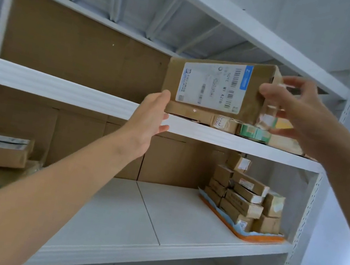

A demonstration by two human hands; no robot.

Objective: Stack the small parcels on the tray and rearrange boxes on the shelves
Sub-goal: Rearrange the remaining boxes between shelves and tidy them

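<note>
White shelving (215,137), rearranging under way: flat left hand (148,116) steadies a labelled box (212,85), right hand (299,112) grips its right end; next, likely seating it squarely.

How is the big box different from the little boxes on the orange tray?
The big labelled box is one large box; the small parcels are many little ones. The big labelled box is on the upper shelf, held between the left hand and right hand; the small parcels sit untouched on the orange tray below. The big labelled box wears a wide white label; the small parcels have tiny ones. Both are brown cardboard.
</note>
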